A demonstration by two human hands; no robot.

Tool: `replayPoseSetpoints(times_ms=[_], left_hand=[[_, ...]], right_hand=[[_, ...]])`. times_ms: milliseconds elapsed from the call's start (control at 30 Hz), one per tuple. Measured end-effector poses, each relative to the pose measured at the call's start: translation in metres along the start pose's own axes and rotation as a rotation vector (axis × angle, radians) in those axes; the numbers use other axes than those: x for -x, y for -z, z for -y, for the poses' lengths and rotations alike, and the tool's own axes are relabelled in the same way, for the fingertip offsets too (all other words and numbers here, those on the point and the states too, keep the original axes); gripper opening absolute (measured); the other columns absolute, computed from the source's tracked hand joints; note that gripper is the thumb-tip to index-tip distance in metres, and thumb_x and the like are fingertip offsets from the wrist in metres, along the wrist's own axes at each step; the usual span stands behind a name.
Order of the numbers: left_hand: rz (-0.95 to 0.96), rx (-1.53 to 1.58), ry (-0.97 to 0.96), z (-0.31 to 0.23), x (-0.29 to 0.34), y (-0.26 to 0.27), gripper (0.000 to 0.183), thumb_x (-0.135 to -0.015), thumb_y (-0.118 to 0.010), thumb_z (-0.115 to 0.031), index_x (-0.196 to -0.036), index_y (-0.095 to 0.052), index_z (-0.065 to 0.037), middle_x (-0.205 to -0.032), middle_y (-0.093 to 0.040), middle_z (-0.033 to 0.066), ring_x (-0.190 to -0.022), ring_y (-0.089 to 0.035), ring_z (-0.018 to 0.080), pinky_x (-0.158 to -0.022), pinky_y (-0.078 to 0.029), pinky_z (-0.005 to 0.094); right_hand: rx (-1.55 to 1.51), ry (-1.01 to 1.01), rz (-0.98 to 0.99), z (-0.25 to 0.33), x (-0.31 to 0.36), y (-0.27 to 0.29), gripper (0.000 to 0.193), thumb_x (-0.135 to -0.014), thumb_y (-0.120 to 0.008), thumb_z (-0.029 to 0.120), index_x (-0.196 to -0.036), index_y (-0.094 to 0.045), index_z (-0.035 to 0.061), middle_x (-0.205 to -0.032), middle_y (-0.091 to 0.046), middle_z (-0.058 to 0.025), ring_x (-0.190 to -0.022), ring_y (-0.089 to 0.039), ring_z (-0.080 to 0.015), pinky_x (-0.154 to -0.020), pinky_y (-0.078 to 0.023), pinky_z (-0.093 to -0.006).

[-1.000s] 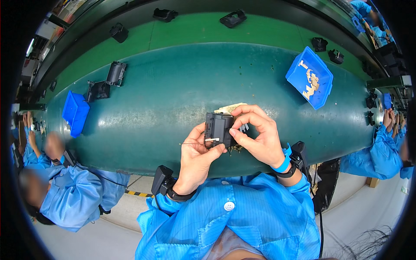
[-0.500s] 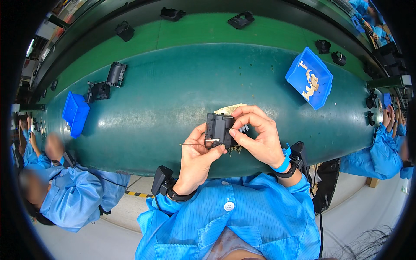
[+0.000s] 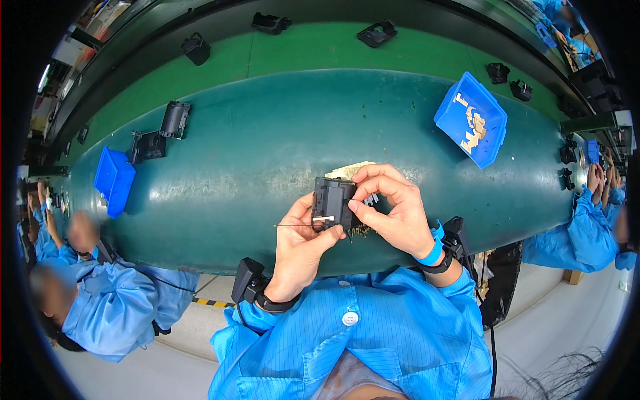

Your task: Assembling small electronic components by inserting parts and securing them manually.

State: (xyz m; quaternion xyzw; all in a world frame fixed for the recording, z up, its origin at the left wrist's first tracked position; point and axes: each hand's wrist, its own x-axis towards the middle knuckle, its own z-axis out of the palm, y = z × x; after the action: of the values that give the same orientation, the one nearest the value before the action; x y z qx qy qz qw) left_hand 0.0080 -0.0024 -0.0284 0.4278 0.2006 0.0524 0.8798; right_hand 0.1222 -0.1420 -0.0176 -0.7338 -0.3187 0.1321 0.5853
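A small black plastic housing [image 3: 332, 200] is held upright over the near edge of the dark green table [image 3: 253, 153]. My right hand [image 3: 390, 210] grips its right side with thumb and fingers. My left hand [image 3: 303, 243] supports it from below and pinches a thin wire [image 3: 293, 225] with a small white tag against its front. A tan piece of card [image 3: 350, 171] lies on the table just behind the housing. Small brownish bits lie under my right hand.
A blue bin [image 3: 472, 120] with tan parts sits at the back right, another blue bin [image 3: 113, 180] at the left. Black housings [image 3: 175, 120] rest along the green belt behind. Other people in blue coats work at the left [image 3: 107, 307] and right [image 3: 587, 227].
Both hands stay on the black housing with only slight finger shifts. The black parts on the belt behind have drifted a little to the right.
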Motion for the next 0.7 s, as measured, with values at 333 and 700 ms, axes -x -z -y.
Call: replayPoseSetpoints(times_ms=[333, 700], left_hand=[[0.004, 0.001, 0.000, -0.0008, 0.0005, -0.0028, 0.051, -0.077, -0.061, 0.013, -0.124, -0.046, 0.005, -0.104, -0.063, 0.0116, -0.088, -0.064, 0.0140, -0.074, -0.054, 0.0270], [-0.030, -0.012, 0.026, -0.0031, -0.0001, -0.0050, 0.048, -0.076, -0.060, 0.013, -0.121, -0.045, 0.008, -0.099, -0.064, 0.0124, -0.083, -0.063, 0.0136, -0.074, -0.053, 0.0260]], right_hand=[[-0.028, -0.025, -0.020, -0.0055, 0.0017, -0.0018, 0.009, -0.070, -0.071, 0.004, -0.076, -0.064, 0.0032, -0.098, -0.063, -0.0097, -0.091, -0.063, -0.0216, -0.080, -0.048, -0.0324], [-0.057, -0.038, -0.026, -0.0065, 0.0008, -0.0025, 0.009, -0.069, -0.070, 0.004, -0.075, -0.063, 0.0037, -0.096, -0.063, -0.0093, -0.090, -0.063, -0.0220, -0.080, -0.048, -0.0323]])
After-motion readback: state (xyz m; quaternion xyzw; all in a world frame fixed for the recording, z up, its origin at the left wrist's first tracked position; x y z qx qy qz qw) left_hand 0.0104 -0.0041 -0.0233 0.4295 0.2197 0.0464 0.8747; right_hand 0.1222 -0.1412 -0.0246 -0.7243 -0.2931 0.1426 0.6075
